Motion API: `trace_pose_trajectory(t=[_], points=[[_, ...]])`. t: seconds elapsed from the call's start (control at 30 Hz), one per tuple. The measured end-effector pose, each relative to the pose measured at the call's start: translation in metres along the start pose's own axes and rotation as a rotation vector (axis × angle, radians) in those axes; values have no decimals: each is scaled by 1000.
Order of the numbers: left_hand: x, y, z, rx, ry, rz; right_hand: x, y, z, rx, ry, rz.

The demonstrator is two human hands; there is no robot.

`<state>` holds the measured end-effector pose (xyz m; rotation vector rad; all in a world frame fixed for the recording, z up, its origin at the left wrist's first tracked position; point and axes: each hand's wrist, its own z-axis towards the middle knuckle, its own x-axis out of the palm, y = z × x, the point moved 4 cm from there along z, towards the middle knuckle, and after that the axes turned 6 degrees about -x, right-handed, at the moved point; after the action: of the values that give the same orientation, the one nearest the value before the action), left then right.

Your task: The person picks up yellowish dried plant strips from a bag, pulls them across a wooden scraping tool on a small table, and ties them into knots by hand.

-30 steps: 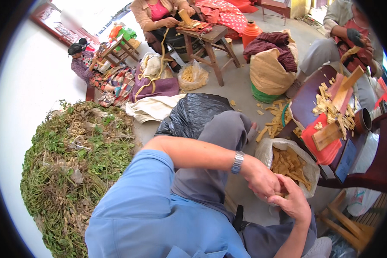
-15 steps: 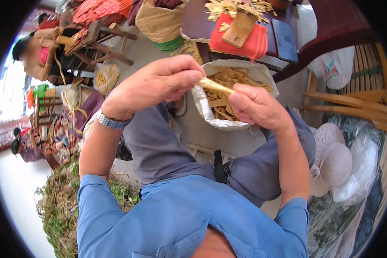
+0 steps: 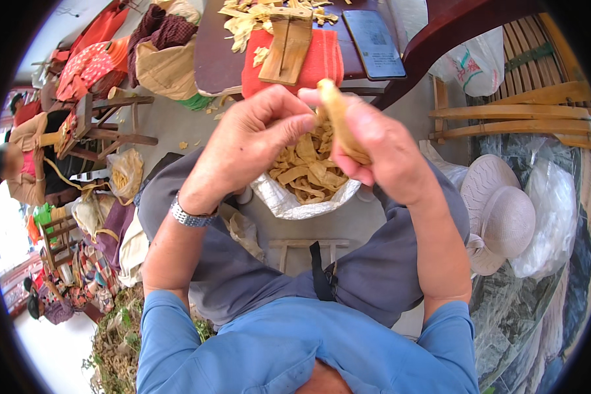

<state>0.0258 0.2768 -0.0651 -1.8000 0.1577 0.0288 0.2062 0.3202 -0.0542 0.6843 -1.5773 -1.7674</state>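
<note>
My right hand (image 3: 391,148) is closed round a pale yellow, root-like piece (image 3: 338,118), which stands up tilted from the fingers and is a little blurred. Close beside it on the left, my left hand (image 3: 259,134) is pinched, thumb against forefinger. What it holds, if anything, is hidden. Below both hands a white woven sack (image 3: 289,207) sits open between my knees, filled with flat yellow-brown strips (image 3: 305,174). On the dark red table ahead, a slotted wooden block (image 3: 289,49) rests on a folded red towel (image 3: 328,62), with pale yellow slices (image 3: 246,29) around its far end.
A phone (image 3: 374,43) lies on the table, right of the towel. A wooden slatted chair (image 3: 519,111) and a sun hat (image 3: 502,207) are on my right. Dried plants (image 3: 118,335) are heaped at lower left. Another person (image 3: 29,154) sits by a wooden bench (image 3: 121,128) at far left.
The yellow piece was stretched between both hands; now it stands upright in my right hand, with the left pinched beside it. My view has shifted, so the table and sack appear further left.
</note>
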Motion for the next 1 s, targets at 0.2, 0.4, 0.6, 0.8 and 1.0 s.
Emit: trace_pose_trajectory(t=[0.2, 0.4, 0.6, 0.8, 1.0], points=[[11, 22, -1, -189, 218, -529, 7, -28, 11, -197, -135, -709], [-2, 34, 7, -215, 70, -567, 13, -40, 24, -253, -211, -589], [-14, 49, 2, -181, 110, -533, 39, -49, 32, 370, -103, 336], [-20, 41, -9, -163, 376, -795, 38, -58, 35, 371, -169, 276], [-16, 34, -7, -150, 311, -877, 36, -66, 40, 309, -209, 427]])
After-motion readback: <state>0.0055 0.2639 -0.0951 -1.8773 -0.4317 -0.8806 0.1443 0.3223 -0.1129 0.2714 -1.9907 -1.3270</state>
